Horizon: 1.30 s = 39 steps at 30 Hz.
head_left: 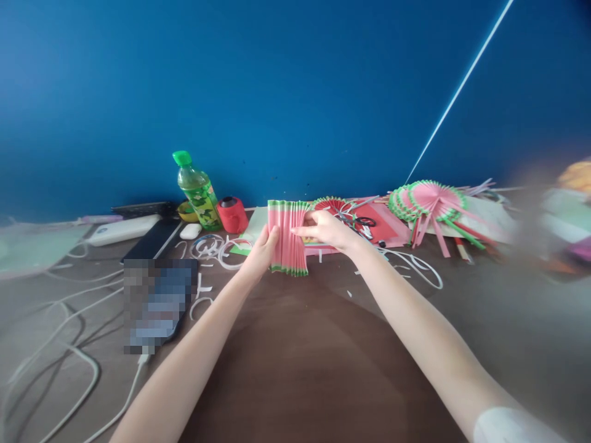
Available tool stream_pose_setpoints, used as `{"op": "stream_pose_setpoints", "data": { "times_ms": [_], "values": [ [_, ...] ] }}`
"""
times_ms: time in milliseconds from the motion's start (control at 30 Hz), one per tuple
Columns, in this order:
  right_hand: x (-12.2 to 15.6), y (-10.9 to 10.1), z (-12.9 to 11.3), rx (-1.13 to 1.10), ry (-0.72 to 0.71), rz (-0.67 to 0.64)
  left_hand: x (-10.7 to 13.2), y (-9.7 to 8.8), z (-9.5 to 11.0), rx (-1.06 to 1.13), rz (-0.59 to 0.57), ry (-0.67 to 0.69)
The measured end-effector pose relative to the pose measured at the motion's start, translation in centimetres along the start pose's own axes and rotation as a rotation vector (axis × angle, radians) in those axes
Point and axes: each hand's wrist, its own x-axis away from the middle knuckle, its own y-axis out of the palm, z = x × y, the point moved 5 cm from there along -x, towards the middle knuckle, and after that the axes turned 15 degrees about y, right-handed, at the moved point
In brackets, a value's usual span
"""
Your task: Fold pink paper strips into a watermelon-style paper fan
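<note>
A pleated pink paper strip with green edges [289,237] is held upright over the brown table [295,357]. My left hand [261,249] presses its left side, fingers closed against the folds. My right hand [325,229] pinches the right side near the top. Both arms reach forward from the bottom of the view.
Finished pink-and-green paper fans [429,200] lie at the back right, with scissors [357,218] on red paper [383,224] behind my right hand. A green bottle [198,191], red tape dispenser [232,214], phone [159,301], white cables [69,351] and paper offcuts [217,249] fill the left.
</note>
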Motion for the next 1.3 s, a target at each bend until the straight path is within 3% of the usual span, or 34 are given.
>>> {"op": "stream_pose_setpoints", "data": {
  "times_ms": [233, 400, 533, 733, 900, 1100, 1300],
  "values": [
    [-0.3, 0.5, 0.0, 0.048, 0.006, 0.012, 0.1, 0.1, 0.1, -0.067, 0.076, 0.040],
    [-0.8, 0.7, 0.5, 0.096, -0.024, 0.034, 0.5, 1.3, 0.8, -0.160, -0.008, 0.049],
    [-0.7, 0.7, 0.5, 0.125, -0.030, 0.048, 0.5, 1.1, 0.9, -0.274, -0.026, 0.038],
    [-0.5, 1.1, 0.4, 0.089, -0.005, 0.019, 0.4, 0.7, 0.5, -0.225, -0.007, 0.046],
    [-0.6, 1.4, 0.7, 0.085, 0.000, 0.020, 0.8, 1.4, 0.1, -0.286, -0.062, 0.048],
    [-0.2, 1.2, 0.5, 0.079, 0.005, 0.085, 1.5, 2.9, 0.5, -0.168, -0.158, 0.069],
    [-0.1, 1.1, 0.6, 0.016, 0.020, -0.030, 1.0, 1.9, -0.2, -0.070, -0.077, -0.036]
  ]
}}
